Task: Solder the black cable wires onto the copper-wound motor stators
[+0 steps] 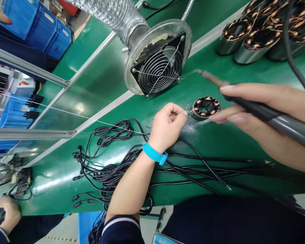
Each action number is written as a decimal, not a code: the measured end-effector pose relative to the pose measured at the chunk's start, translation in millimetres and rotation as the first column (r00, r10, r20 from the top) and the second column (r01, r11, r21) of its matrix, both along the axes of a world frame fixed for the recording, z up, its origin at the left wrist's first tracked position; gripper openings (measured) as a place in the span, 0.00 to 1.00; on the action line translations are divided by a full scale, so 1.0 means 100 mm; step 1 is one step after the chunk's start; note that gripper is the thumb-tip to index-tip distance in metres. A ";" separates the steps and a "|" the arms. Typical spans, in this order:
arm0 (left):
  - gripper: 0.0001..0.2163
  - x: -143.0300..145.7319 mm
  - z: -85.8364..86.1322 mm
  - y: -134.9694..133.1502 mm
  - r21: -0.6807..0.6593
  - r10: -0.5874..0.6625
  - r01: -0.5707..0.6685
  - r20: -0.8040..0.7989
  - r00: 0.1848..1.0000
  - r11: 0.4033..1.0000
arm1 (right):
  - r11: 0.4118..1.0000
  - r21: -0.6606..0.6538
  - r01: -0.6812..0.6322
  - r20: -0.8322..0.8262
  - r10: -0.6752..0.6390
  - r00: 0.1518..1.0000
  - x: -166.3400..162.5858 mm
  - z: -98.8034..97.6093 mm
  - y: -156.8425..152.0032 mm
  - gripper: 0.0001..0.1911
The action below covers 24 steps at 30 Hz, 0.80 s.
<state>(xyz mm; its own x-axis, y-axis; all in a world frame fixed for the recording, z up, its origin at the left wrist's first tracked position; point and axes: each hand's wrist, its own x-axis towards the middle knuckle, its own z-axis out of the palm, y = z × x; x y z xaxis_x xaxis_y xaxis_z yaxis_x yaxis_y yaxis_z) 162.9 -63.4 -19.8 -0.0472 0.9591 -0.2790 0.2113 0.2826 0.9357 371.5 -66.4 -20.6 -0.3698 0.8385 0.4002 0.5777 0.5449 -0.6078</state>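
My left hand (169,123), wearing a blue wrist strap (154,153), is closed in a pinch on thin wires at the near left side of a small motor stator (205,108). The stator lies on the green bench, its copper coils facing up. My right hand (264,115) grips a soldering iron (269,112) like a pen; its tip points up and left, above the bench and apart from the stator. Fingers of that hand reach close to the stator's right rim; whether they touch it I cannot tell. A thin pale line (91,118) runs from the left towards my left wrist.
A fume extractor fan (159,69) on a foil duct (117,17) stands behind the stator. Several larger stators (256,44) sit at the back right. Black cables (117,173) cover the near bench. Another person's hand (8,211) shows at lower left.
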 end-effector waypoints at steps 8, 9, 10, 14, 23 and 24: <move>0.09 -0.01 0.02 -0.01 -0.013 0.003 -0.003 -0.028 1.000 1.000 | 0.994 0.054 -0.090 -0.032 0.092 0.995 -0.22 -0.21 0.18 0.21; 0.09 -0.01 0.02 -0.01 -0.012 0.003 -0.004 -0.024 1.000 1.000 | 0.994 0.061 -0.093 -0.030 0.095 0.995 -0.24 -0.24 0.17 0.21; 0.08 -0.01 0.02 0.00 -0.017 0.002 -0.002 -0.015 1.000 1.000 | 0.992 0.078 -0.095 -0.030 0.097 0.995 -0.25 -0.26 0.16 0.20; 0.08 -0.02 0.03 0.01 -0.083 -0.008 0.012 0.053 0.999 0.996 | 0.991 0.118 -0.054 -0.083 0.064 0.995 -0.26 -0.27 0.15 0.21; 0.03 -0.07 0.00 -0.06 0.164 -0.093 0.089 0.016 0.996 0.982 | 0.993 0.083 -0.079 -0.089 0.086 0.992 -0.33 -0.29 0.15 0.20; 0.03 -0.08 -0.01 -0.07 0.258 -0.106 0.115 -0.047 0.993 0.959 | 0.994 0.078 -0.081 -0.120 0.090 0.989 -0.33 -0.29 0.15 0.21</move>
